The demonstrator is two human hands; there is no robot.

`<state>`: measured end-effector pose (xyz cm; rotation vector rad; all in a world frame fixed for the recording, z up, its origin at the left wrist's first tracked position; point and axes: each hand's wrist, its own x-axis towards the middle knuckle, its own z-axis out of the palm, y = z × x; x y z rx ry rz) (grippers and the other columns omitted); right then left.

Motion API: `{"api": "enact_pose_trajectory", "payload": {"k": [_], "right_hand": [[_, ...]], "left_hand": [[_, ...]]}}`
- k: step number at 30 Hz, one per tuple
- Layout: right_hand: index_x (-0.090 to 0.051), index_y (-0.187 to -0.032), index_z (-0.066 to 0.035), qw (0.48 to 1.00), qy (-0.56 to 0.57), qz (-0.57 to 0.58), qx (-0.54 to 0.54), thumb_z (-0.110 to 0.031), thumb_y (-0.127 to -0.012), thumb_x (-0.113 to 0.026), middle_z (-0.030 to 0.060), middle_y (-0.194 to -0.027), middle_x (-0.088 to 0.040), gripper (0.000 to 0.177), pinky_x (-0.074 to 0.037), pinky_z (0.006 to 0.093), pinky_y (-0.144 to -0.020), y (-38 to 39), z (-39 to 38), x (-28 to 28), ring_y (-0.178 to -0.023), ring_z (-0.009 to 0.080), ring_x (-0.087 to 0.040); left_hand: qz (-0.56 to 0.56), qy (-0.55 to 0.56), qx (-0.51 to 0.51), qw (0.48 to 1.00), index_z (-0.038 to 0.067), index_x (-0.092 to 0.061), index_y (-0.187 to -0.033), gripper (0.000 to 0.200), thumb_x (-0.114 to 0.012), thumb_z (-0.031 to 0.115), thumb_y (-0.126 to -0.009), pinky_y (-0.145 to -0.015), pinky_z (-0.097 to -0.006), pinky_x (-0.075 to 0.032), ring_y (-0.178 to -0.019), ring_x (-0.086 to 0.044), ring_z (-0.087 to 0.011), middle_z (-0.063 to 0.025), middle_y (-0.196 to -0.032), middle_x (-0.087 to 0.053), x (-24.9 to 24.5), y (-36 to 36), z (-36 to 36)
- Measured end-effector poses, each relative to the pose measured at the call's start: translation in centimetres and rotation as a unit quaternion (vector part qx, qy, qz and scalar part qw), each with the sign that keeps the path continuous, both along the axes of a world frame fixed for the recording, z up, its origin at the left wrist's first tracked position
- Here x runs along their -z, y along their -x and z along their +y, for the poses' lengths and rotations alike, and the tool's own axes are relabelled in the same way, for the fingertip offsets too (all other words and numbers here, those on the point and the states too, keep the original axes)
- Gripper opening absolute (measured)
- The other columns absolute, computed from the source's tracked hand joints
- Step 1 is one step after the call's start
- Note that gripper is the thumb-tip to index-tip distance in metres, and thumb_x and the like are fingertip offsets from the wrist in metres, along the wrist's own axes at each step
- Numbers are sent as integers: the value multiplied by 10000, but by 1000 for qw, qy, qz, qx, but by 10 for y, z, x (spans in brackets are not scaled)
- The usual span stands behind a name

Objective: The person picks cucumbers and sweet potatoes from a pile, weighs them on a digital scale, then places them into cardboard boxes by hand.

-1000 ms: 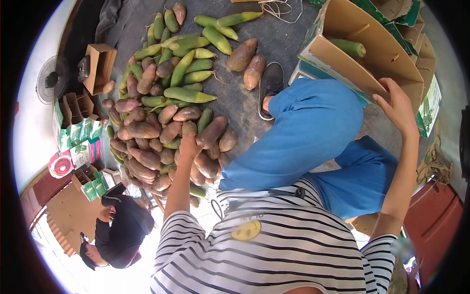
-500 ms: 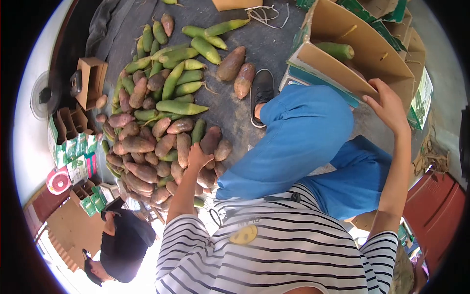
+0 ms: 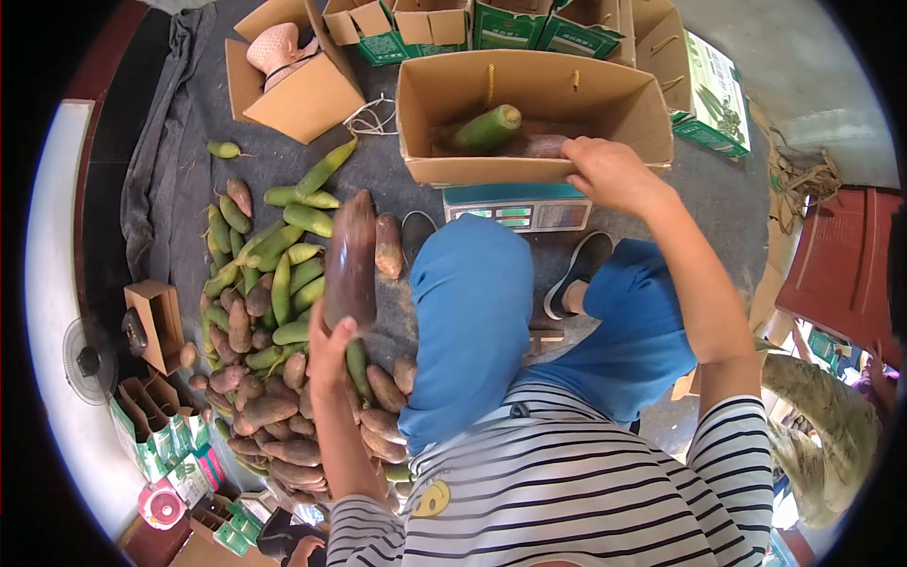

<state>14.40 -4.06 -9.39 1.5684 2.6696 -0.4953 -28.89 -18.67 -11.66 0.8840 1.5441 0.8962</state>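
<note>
My left hand (image 3: 333, 345) holds a large reddish-purple radish (image 3: 353, 260) upright by its lower end, above the pile; the radish is blurred by motion. My right hand (image 3: 614, 173) grips the near rim of a long open carton (image 3: 529, 171), its fingertips hidden inside. In that carton lie a green radish (image 3: 487, 129) and a partly hidden reddish-purple one (image 3: 543, 146). The carton rests on a digital scale (image 3: 540, 216) with a lit display, in front of my knees.
Green radishes (image 3: 281, 288) and purple ones (image 3: 269, 410) are heaped on the dark floor at left. Another carton (image 3: 307, 99) holds a pink hat (image 3: 276, 49). Green cartons (image 3: 505, 26) stand along the far side. A fan (image 3: 88, 361) and a person (image 3: 283, 539) are farther left.
My left hand has lifted from the pile with a purple radish. My view has swung right, bringing the carton and scale to the centre. My right hand stays at the carton's rim.
</note>
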Motion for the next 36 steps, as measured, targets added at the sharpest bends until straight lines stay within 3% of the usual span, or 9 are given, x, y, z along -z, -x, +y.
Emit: {"api": "enact_pose_trajectory", "payload": {"k": [4,9,11,14,17,22,25,29,36], "right_hand": [[-481,-986,-18,1000,-9,-4,2,-98,-787,-627,175,-928,-588,260,-481,452,-759,-1,-1,5,-916,363,-583],[-505,-1017,-11,1000,9,-12,16,-73,-778,-620,184,-932,-604,272,-483,452,-765,4,-1,0,-916,379,-587],[-523,-1022,-19,998,5,-62,1,-63,-777,-618,187,-927,-609,266,-481,451,-765,4,-2,3,-908,386,-588],[-510,-965,-32,1000,-5,-22,3,-67,-788,-616,182,-883,-604,209,-471,457,-740,11,-7,-4,-883,377,-591],[-481,-901,-34,999,-6,-38,-9,-93,-804,-620,176,-856,-599,179,-464,464,-711,11,-6,-5,-854,367,-593],[-457,-886,-33,1000,0,-16,-8,-104,-823,-613,176,-854,-590,182,-447,469,-685,19,-7,-6,-835,381,-577],[-459,-902,-35,1000,9,-19,-8,-107,-830,-605,178,-851,-589,178,-440,474,-676,18,-3,-6,-831,390,-571],[-457,-911,-39,999,23,-31,-3,-107,-834,-602,179,-848,-585,178,-434,476,-669,22,-1,-9,-825,395,-568],[-466,-932,-37,1000,15,-25,-10,-93,-829,-601,180,-828,-573,178,-427,466,-662,25,1,-11,-804,395,-561]], "left_hand": [[46,-181,144,972,-41,-483,-1226,819,-792,419,-623,-879,-349,-453,-1021,-570,-230,-139,-1121,-581,-81,-75,101],[135,-254,344,894,-47,-472,-1258,832,-786,425,-649,-953,-357,-427,-1122,-544,-262,-200,-1186,-561,-80,-162,192],[232,-381,311,840,-45,-435,-1290,886,-790,446,-643,-987,-391,-410,-1184,-502,-322,-236,-1266,-497,-48,-187,204],[218,-383,236,866,-16,-359,-1345,865,-783,372,-700,-996,-400,-405,-1181,-483,-376,-245,-1320,-425,-55,-179,184],[194,-348,139,907,14,-430,-1299,660,-733,265,-769,-962,-385,-428,-1118,-520,-361,-210,-1273,-467,-15,-130,150],[407,-144,103,896,27,-549,-1143,439,-695,195,-765,-889,-397,-455,-1039,-547,-345,-168,-1143,-543,106,-16,38],[530,55,207,821,44,-567,-1103,421,-687,207,-735,-875,-432,-448,-1047,-535,-332,-160,-1118,-551,150,49,-31],[653,243,325,639,79,-552,-1166,342,-546,208,-850,-990,-526,-319,-1237,-414,-271,-102,-1271,-499,181,112,-53],[748,204,421,472,126,-383,-1390,501,-485,222,-908,-1073,-549,-213,-1371,-277,-277,-100,-1448,-369,213,181,-31]]}}
